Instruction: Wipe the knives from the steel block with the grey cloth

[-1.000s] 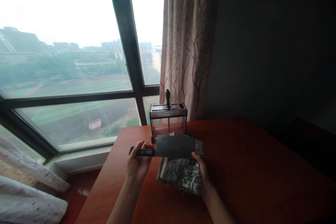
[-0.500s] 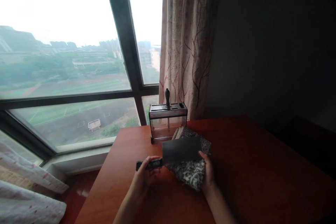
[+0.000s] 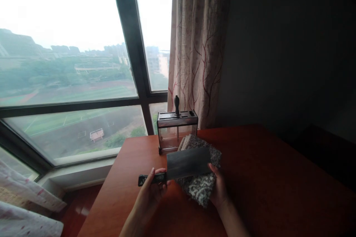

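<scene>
A cleaver [image 3: 187,163] lies level in front of me, its broad dark blade pointing right. My left hand [image 3: 152,185] is closed around its black handle. Behind and below the blade is a folded, fuzzy grey cloth [image 3: 200,189] with a whitish pattern and pale layers at its upper left edge. My right hand [image 3: 218,185] grips the cloth's right side, its fingertips by the far end of the blade. Just beyond stands a knife block [image 3: 178,120] with clear sides and a slotted top, one dark handle sticking up from it.
The reddish-brown wooden table [image 3: 264,177] extends to the right. Past its left side are a large window [image 3: 69,103], a sill and a pale patterned curtain [image 3: 27,207]. Another curtain [image 3: 197,52] hangs behind the knife block, beside a dark wall.
The cleaver has shifted a little left and down with my left hand. My right hand and the cloth have moved slightly the same way. The knife block stays standing in its place.
</scene>
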Demonstrator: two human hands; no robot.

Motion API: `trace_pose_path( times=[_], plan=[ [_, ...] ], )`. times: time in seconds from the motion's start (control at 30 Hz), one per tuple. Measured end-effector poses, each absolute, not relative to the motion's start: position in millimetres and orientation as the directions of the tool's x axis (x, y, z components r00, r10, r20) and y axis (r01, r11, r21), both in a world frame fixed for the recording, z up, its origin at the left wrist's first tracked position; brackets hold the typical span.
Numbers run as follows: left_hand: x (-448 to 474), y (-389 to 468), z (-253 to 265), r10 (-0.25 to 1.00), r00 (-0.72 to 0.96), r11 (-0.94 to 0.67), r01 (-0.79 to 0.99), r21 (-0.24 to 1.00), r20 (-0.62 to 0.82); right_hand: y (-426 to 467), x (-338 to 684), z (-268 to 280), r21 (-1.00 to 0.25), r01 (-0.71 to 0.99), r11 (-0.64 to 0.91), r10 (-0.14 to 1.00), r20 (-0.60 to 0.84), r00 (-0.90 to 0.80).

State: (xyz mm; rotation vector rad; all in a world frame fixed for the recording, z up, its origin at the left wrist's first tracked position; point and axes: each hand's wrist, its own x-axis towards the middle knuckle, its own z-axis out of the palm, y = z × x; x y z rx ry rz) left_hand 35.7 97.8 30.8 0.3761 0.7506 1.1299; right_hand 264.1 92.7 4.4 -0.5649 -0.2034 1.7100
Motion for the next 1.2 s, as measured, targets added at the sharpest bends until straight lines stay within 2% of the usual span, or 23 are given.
trace_pose_path(
  times=[0.3, 0.57, 0.77, 0.9, 1.2],
  plan=[
    [41, 100, 30, 0.916, 0.163, 0.377, -0.660, 0.649, -0.367, 93, 261, 6, -0.411, -0.874, -0.260, 0.958, -0.220, -0.182],
    [44, 101, 29, 0.933, 0.131, 0.321, -0.728, 0.606, -0.336, 89, 262, -6, -0.488, -0.812, -0.320, 0.947, -0.185, -0.262],
    [48, 100, 29, 0.933, 0.154, 0.327, -0.734, 0.595, -0.324, 91, 261, -8, -0.435, -0.828, -0.353, 0.927, -0.280, -0.249],
    [49, 99, 29, 0.931, 0.170, 0.340, -0.730, 0.593, -0.324, 90, 263, -10, -0.413, -0.865, -0.284, 0.934, -0.321, -0.153],
    [52, 96, 26, 0.924, 0.223, 0.375, -0.693, 0.616, -0.311, 87, 293, 10, -0.324, -0.918, -0.228, 0.963, -0.214, -0.163]
  ],
)
